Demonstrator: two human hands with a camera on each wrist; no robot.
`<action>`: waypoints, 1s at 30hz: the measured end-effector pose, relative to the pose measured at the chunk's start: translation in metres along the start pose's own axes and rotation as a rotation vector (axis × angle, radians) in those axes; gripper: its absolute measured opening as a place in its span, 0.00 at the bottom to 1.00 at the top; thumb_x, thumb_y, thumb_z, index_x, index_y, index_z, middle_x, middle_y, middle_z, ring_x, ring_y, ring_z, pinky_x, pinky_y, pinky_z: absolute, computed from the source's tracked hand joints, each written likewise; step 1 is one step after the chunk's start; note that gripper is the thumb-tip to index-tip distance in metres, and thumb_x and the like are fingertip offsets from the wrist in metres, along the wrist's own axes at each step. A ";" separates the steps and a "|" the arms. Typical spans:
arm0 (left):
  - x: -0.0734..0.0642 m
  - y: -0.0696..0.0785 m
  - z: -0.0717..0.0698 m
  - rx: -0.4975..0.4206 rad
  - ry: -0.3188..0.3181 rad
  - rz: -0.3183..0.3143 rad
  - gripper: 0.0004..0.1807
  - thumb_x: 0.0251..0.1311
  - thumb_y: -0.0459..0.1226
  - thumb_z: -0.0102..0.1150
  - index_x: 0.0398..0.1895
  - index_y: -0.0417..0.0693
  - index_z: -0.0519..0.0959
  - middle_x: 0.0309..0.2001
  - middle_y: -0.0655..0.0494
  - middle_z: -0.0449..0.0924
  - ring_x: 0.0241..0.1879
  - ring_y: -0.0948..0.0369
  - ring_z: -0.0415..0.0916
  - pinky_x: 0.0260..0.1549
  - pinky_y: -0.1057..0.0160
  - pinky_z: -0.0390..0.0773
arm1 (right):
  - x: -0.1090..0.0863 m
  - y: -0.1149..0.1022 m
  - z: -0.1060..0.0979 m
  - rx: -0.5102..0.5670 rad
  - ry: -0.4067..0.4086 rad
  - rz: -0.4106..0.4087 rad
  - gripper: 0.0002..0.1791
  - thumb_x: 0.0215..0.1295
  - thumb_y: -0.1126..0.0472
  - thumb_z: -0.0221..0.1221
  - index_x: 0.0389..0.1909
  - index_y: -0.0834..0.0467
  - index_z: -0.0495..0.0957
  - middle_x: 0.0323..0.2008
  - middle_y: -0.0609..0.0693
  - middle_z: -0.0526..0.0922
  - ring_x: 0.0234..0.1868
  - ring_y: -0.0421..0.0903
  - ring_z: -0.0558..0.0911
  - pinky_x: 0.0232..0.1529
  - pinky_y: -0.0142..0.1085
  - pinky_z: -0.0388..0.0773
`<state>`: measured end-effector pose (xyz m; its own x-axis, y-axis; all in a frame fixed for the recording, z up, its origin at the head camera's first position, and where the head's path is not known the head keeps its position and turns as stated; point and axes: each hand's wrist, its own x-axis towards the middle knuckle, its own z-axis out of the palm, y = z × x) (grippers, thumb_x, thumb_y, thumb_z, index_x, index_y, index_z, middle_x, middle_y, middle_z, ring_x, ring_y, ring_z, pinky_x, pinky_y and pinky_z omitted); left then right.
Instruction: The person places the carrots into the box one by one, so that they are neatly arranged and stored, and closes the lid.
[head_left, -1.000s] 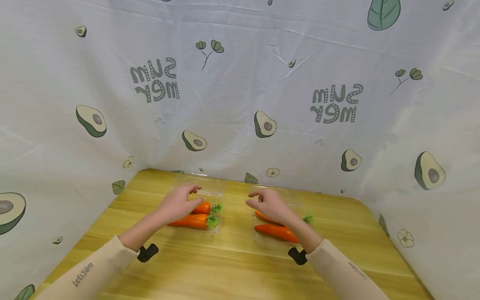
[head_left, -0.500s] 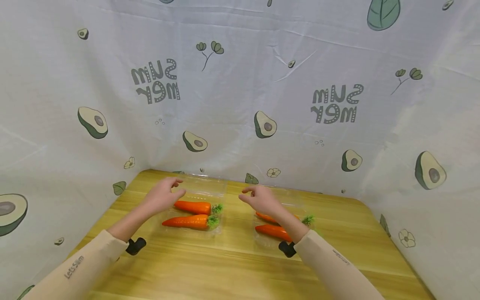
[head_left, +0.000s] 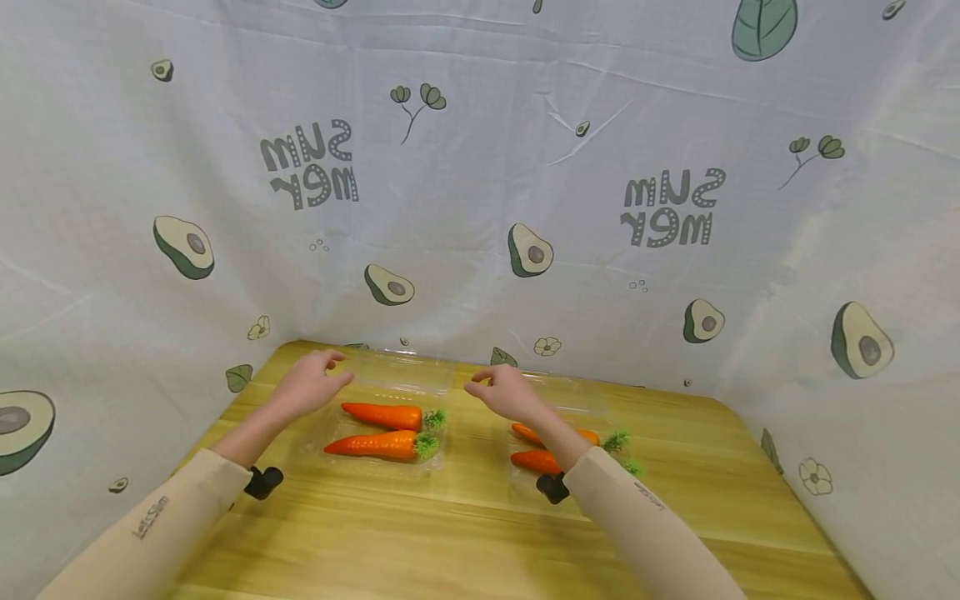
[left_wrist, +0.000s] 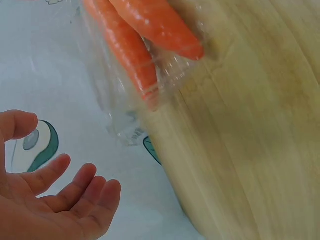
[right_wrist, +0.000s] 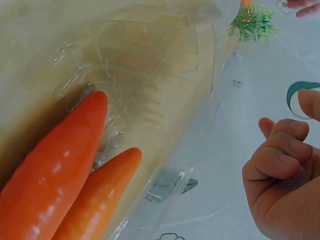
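Two carrots, a rear one and a front one, lie with leafy tops rightward in a clear plastic box whose lid is folded back. Past its left end hovers my left hand, fingers loosely bent and holding nothing. A second clear box, also lidded at the back, has two more carrots, partly covered by my right forearm. My right hand is raised near that box's back left corner, its fingers curled inward with nothing in them, as the right wrist view shows.
Both boxes stand on a wooden table. A white cloth printed with avocados hangs behind and at both sides. Black wrist mounts sit below each cuff.
My left hand has moved left, away from above the left box's carrots, uncovering them. My right hand has shifted somewhat left. The boxes and carrots have stayed in place.
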<state>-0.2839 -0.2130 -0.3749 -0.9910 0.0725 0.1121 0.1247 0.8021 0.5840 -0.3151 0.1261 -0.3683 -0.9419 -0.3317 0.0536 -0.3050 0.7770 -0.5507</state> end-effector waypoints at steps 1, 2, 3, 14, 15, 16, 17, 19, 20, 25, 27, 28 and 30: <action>0.002 -0.002 0.000 0.003 -0.001 -0.004 0.31 0.71 0.48 0.52 0.69 0.36 0.69 0.65 0.30 0.70 0.63 0.35 0.68 0.59 0.36 0.70 | 0.002 0.000 0.001 0.000 0.000 0.003 0.20 0.72 0.47 0.58 0.55 0.55 0.84 0.52 0.55 0.85 0.48 0.51 0.83 0.42 0.44 0.79; 0.003 -0.004 0.000 0.008 -0.001 -0.005 0.31 0.72 0.48 0.51 0.69 0.35 0.69 0.65 0.29 0.70 0.63 0.34 0.69 0.59 0.36 0.70 | 0.003 -0.001 0.002 0.000 0.000 0.007 0.20 0.72 0.47 0.58 0.55 0.55 0.84 0.52 0.55 0.85 0.49 0.52 0.83 0.44 0.45 0.80; 0.005 -0.007 0.000 0.010 -0.001 -0.008 0.31 0.72 0.48 0.51 0.69 0.34 0.69 0.65 0.29 0.70 0.63 0.34 0.69 0.59 0.36 0.70 | 0.004 -0.002 0.002 0.001 -0.002 0.010 0.20 0.73 0.47 0.58 0.56 0.55 0.84 0.53 0.55 0.84 0.50 0.53 0.83 0.45 0.46 0.80; 0.020 -0.022 -0.003 0.035 -0.062 -0.059 0.36 0.74 0.52 0.49 0.70 0.30 0.66 0.64 0.26 0.70 0.62 0.33 0.69 0.58 0.38 0.72 | 0.019 -0.009 0.007 0.025 -0.028 0.026 0.22 0.72 0.46 0.58 0.55 0.58 0.84 0.59 0.58 0.82 0.56 0.56 0.81 0.52 0.50 0.79; 0.021 -0.022 -0.004 0.037 -0.072 -0.063 0.36 0.74 0.52 0.48 0.70 0.30 0.66 0.65 0.26 0.69 0.62 0.33 0.69 0.58 0.38 0.72 | 0.020 -0.010 0.007 0.025 -0.033 0.024 0.22 0.72 0.46 0.58 0.55 0.58 0.84 0.59 0.58 0.82 0.56 0.56 0.81 0.52 0.50 0.79; 0.021 -0.022 -0.005 0.036 -0.081 -0.068 0.36 0.74 0.52 0.48 0.70 0.29 0.65 0.65 0.26 0.69 0.63 0.33 0.68 0.58 0.38 0.71 | 0.020 -0.011 0.006 0.026 -0.038 0.023 0.22 0.72 0.46 0.58 0.55 0.58 0.84 0.59 0.58 0.81 0.56 0.56 0.81 0.51 0.50 0.79; 0.022 -0.022 -0.005 0.034 -0.089 -0.072 0.36 0.74 0.52 0.48 0.70 0.29 0.65 0.66 0.27 0.68 0.63 0.34 0.68 0.59 0.38 0.71 | 0.021 -0.011 0.005 0.027 -0.042 0.022 0.23 0.72 0.46 0.58 0.55 0.59 0.84 0.60 0.59 0.81 0.57 0.57 0.81 0.52 0.50 0.79; 0.024 -0.021 -0.007 0.028 -0.104 -0.080 0.36 0.74 0.52 0.48 0.71 0.29 0.64 0.66 0.27 0.68 0.64 0.34 0.68 0.59 0.38 0.71 | 0.022 -0.013 0.004 0.024 -0.054 0.020 0.23 0.72 0.46 0.58 0.56 0.59 0.83 0.60 0.58 0.81 0.57 0.57 0.81 0.52 0.50 0.79; 0.025 -0.021 -0.008 0.025 -0.111 -0.084 0.36 0.74 0.52 0.48 0.71 0.29 0.64 0.66 0.27 0.67 0.64 0.34 0.68 0.59 0.38 0.71 | 0.022 -0.013 0.003 0.022 -0.060 0.019 0.23 0.72 0.46 0.58 0.56 0.59 0.83 0.60 0.58 0.81 0.57 0.57 0.81 0.52 0.50 0.78; 0.029 -0.023 -0.011 0.022 -0.137 -0.100 0.36 0.74 0.50 0.48 0.71 0.28 0.63 0.69 0.27 0.64 0.66 0.33 0.64 0.61 0.37 0.69 | 0.024 -0.019 -0.001 0.000 -0.073 0.017 0.22 0.73 0.47 0.58 0.56 0.59 0.83 0.60 0.58 0.81 0.61 0.58 0.79 0.56 0.51 0.77; 0.031 -0.024 -0.011 0.027 -0.148 -0.106 0.36 0.75 0.51 0.48 0.72 0.28 0.63 0.70 0.27 0.63 0.67 0.32 0.62 0.63 0.37 0.67 | 0.026 -0.021 -0.001 -0.011 -0.072 0.019 0.23 0.73 0.48 0.58 0.56 0.60 0.83 0.61 0.58 0.81 0.62 0.59 0.78 0.58 0.52 0.77; 0.032 -0.025 -0.011 0.027 -0.155 -0.111 0.36 0.75 0.51 0.48 0.72 0.29 0.63 0.71 0.27 0.62 0.68 0.31 0.61 0.63 0.36 0.66 | 0.027 -0.021 -0.001 -0.018 -0.072 0.019 0.23 0.73 0.47 0.57 0.56 0.61 0.83 0.61 0.58 0.81 0.63 0.59 0.78 0.58 0.52 0.77; 0.033 -0.027 -0.010 0.028 -0.166 -0.121 0.36 0.75 0.51 0.47 0.72 0.29 0.62 0.71 0.27 0.60 0.69 0.31 0.59 0.64 0.36 0.65 | 0.029 -0.021 -0.001 -0.023 -0.074 0.023 0.24 0.73 0.47 0.57 0.57 0.61 0.82 0.61 0.58 0.80 0.63 0.59 0.77 0.59 0.52 0.76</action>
<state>-0.3199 -0.2386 -0.3788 -0.9932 0.0694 -0.0934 0.0049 0.8270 0.5622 -0.3365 0.1005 -0.3546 -0.9360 -0.3513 -0.0210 -0.2872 0.7969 -0.5315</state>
